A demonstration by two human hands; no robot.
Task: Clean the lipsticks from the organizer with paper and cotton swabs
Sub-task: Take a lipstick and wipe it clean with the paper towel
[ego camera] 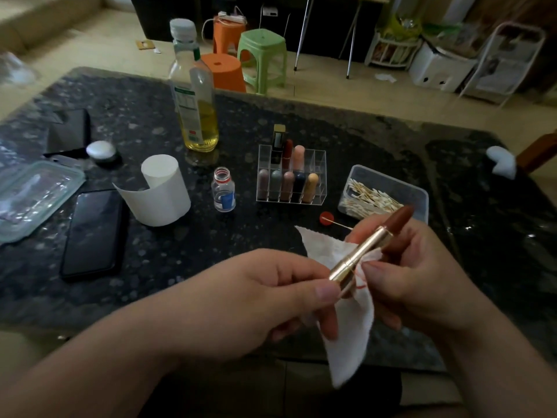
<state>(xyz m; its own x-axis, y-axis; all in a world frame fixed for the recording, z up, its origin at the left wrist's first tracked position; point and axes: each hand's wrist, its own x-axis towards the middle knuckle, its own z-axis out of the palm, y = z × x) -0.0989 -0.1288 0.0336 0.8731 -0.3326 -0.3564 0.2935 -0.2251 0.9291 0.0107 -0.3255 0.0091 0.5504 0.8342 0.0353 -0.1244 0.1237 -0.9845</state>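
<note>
Above the near edge of the dark table (pixel 144 95), the left hand (pixel 256 297) pinches the lower end of a gold-tubed lipstick (pixel 360 254), while the right hand (pixel 422 276) curls its fingers round the reddish-brown upper part, thumb against the tube. A white paper sheet (pixel 349 342) with red smears lies behind the tube between both hands and hangs down. Farther back on the table stand the clear organizer (pixel 319 164) with more lipsticks, a box of cotton swabs (pixel 369 199) to its right, and a paper roll (pixel 162 191) to its left.
</note>
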